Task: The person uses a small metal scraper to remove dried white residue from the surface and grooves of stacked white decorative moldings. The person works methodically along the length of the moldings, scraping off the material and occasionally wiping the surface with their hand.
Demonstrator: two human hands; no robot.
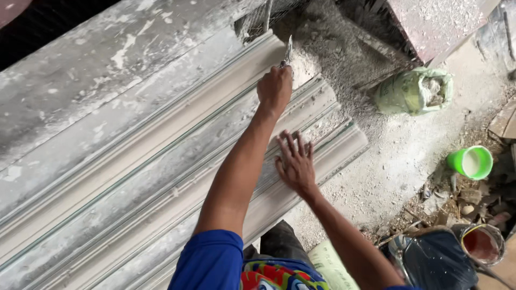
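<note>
Scraper blade (288,51) — narrow, metallic, tip pointing away from the person, held at the far end of the moulding strips. Moulding strips (161,177) — long, pale grey plaster profiles, stepped and ridged, laid side by side, running diagonally, dusty.

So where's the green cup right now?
The green cup stands on the dusty floor at the right of the head view, below the green sack, above the red-filled bucket.
</note>
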